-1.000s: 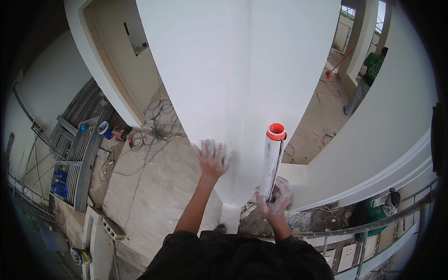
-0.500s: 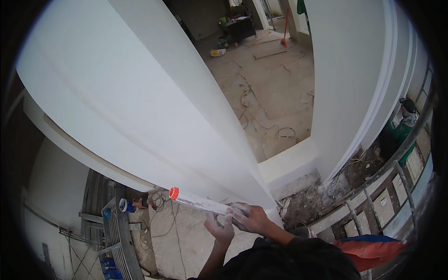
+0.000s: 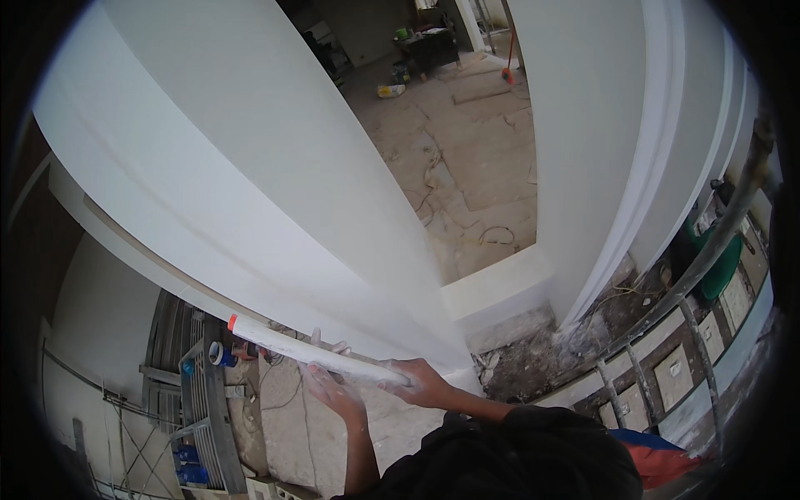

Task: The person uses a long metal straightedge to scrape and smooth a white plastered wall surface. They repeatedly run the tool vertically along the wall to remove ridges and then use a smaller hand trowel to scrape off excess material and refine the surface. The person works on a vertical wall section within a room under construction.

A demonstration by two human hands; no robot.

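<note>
A long white bar [image 3: 287,345] with an orange-red end cap is held out in front of me, slanting from upper left down to the right. Whitish dust covers it and my fingers. My right hand [image 3: 421,383] grips its near end. Around the middle of the bar sits my left hand [image 3: 335,392], its fingertips showing beyond the far edge. Close behind the bar stands a smooth white wall [image 3: 275,258]; whether the bar touches it, I cannot tell.
A white sill [image 3: 500,279] opens onto a room with a debris-strewn floor [image 3: 475,158]. Metal railing [image 3: 637,392] curves along the right. Left below lie grey metal frames [image 3: 204,392], a blue-and-white bucket [image 3: 222,354] and cables. Rubble [image 3: 533,358] lies beneath the sill.
The bar has moved left, with more of its length in view. My left hand has slid left along it, away from my right hand. The view has shifted slightly.
</note>
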